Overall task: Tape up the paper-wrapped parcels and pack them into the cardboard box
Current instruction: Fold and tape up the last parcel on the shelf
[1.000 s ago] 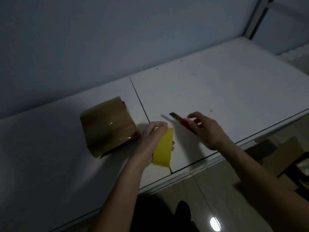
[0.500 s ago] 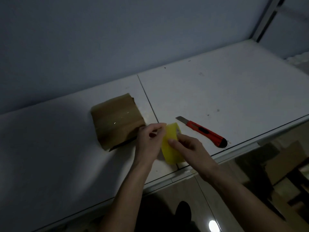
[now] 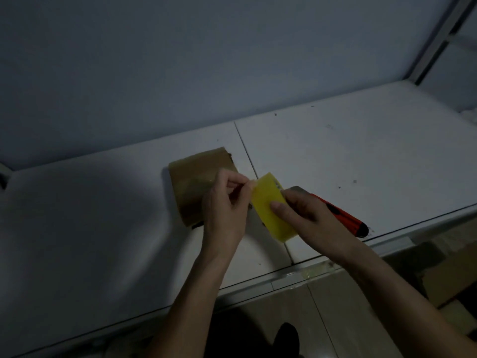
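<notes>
1. The yellow tape roll point(image 3: 271, 210) is held above the tabletop point(image 3: 361, 151), close to its near edge.
2. The right hand point(image 3: 304, 215) has its grip closed around the roll, thumb pressed on the outer face.
3. The left hand point(image 3: 227, 202) pinches the roll's upper edge between fingertips and thumb, its grip shut there.
4. The paper-wrapped parcel point(image 3: 196, 174) lies on the tabletop just behind the left hand, partly hidden by it.
5. A red utility knife point(image 3: 343, 218) lies at the near edge, beside the right hand.
</notes>
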